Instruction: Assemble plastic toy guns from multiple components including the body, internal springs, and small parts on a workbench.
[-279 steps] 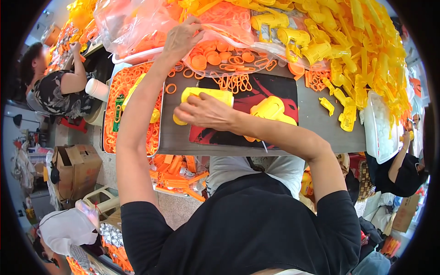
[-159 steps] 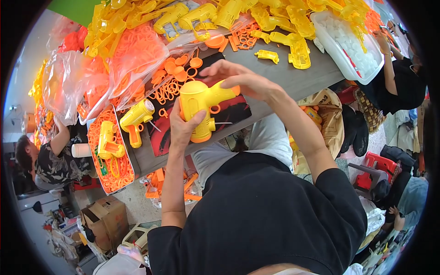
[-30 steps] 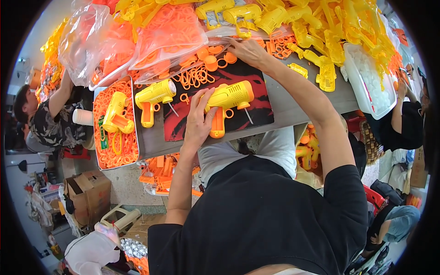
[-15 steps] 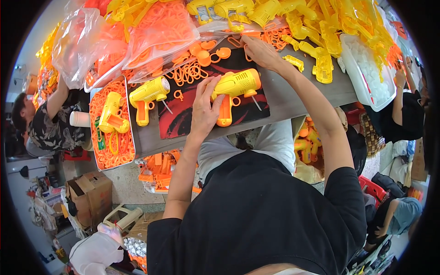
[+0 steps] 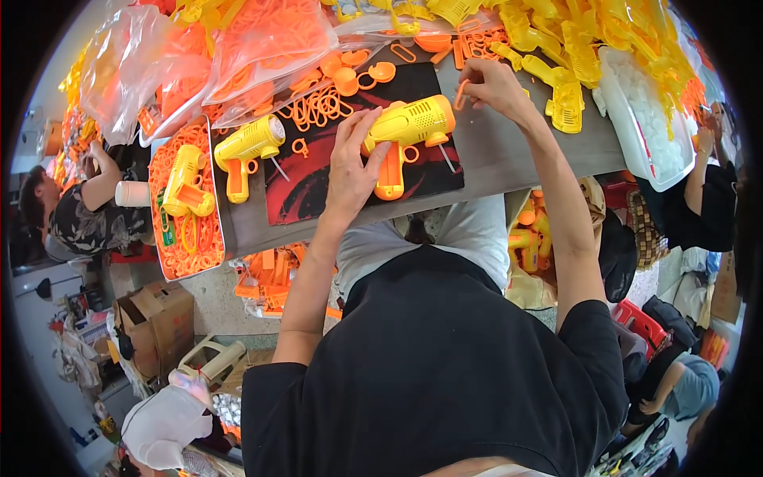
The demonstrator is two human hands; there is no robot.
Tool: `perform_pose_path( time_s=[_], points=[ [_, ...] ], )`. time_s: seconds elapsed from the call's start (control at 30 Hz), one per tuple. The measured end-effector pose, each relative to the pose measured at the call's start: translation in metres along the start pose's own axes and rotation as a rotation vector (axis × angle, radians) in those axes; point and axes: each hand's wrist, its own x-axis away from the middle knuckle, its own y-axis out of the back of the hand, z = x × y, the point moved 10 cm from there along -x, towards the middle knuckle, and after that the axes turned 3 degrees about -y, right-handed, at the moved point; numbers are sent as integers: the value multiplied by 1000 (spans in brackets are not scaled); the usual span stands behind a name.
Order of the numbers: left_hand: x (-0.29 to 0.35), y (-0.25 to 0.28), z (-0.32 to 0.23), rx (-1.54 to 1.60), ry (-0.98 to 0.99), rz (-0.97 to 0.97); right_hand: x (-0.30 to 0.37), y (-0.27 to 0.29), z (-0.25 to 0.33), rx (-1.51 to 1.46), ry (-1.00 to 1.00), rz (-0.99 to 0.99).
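Note:
My left hand (image 5: 354, 159) is wrapped round the rear of a yellow toy gun (image 5: 412, 119), its barrel pointing right. An orange nose ring, an orange trigger and a thin pale rod show on that gun; its handle is orange inside. To its right, my right hand (image 5: 494, 89) pinches a small orange oval ring (image 5: 461, 94) above the grey table. Left of my left hand, another yellow toy gun (image 5: 249, 151) lies at the edge of the black and red mat (image 5: 306, 191). A small orange trigger ring (image 5: 300, 148) rests between the two guns.
A white tray (image 5: 226, 238) of orange rings holds a third yellow gun (image 5: 187, 181) at the left. Orange oval rings (image 5: 318, 110) and round caps lie behind the mat. Yellow gun shells (image 5: 564, 103) pile up at the back right beside a white bin (image 5: 648, 119). Other people work on both sides.
My right hand has drawn back from the orange parts at the rear of the table, bringing an orange oval ring nearer the gun. My left hand keeps its hold.

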Motion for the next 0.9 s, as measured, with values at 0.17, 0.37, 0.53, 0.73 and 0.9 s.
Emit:
perform_pose_path(
  time_s=[0.17, 0.37, 0.53, 0.73, 0.9],
  points=[
    [-9, 17, -53, -129, -135, -236, 38, -26, 68, -500, 71, -109],
    [-21, 6, -43, 78, -70, -122, 52, -53, 78, -695, 52, -28],
    [6, 17, -2, 97, 183, 45, 77, -88, 114, -413, 131, 355],
    [7, 55, -9, 108, 45, -204, 50, -79, 115, -32, 282, -45],
    [5, 39, 23, 147, 58, -114, 45, -94, 119, 246, 458, -69]
  ],
)
